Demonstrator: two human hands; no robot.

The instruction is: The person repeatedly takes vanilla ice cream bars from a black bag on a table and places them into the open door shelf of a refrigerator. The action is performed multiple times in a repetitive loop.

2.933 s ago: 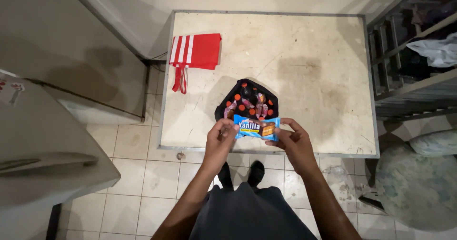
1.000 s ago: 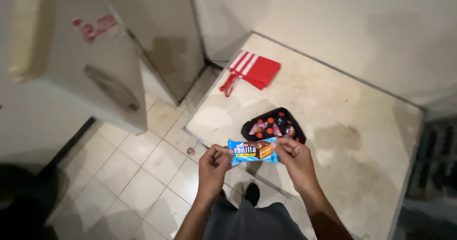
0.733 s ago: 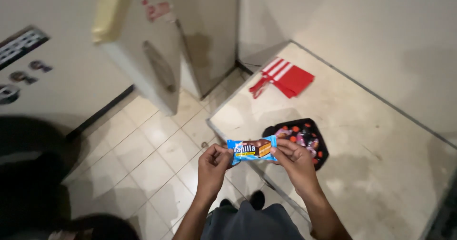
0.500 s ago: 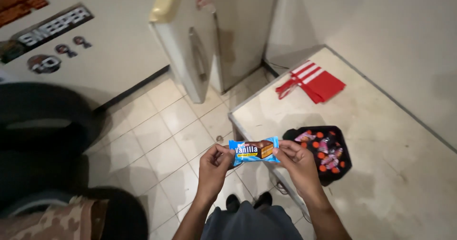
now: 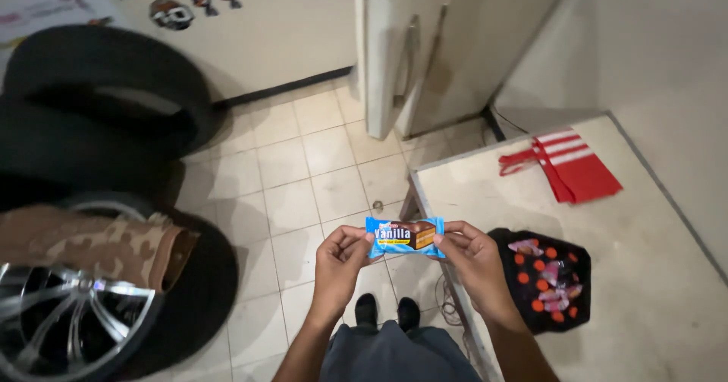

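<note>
A: What could go wrong here?

B: The blue snack pack (image 5: 405, 237) could be dropped; it is held only by its two short ends, and the wrapper looks slippery; if one pinch were loosened, the pack would swing down or fall to the tiled floor (image 5: 303, 185), since the floor is right under it and not the desk (image 5: 644, 276).

A: Could it be torn?

B: It is judged so; if the ends were pulled too hard apart, the wrapper might split and the cake inside might be squashed.

A: How is each grip set?

B: The left hand (image 5: 339, 255) is pressed together on the pack's left end; the right hand (image 5: 472, 256) is pinched on its right end; no fingers are spread wide.

A: Where is the pack against the grip?

B: It is stretched flat between both hands; it sits at 2 o'clock from the left hand and at 10 o'clock from the right; the black spotted bag (image 5: 547, 280) is seen at 3 o'clock on the desk, near the right hand but not touched.
</note>
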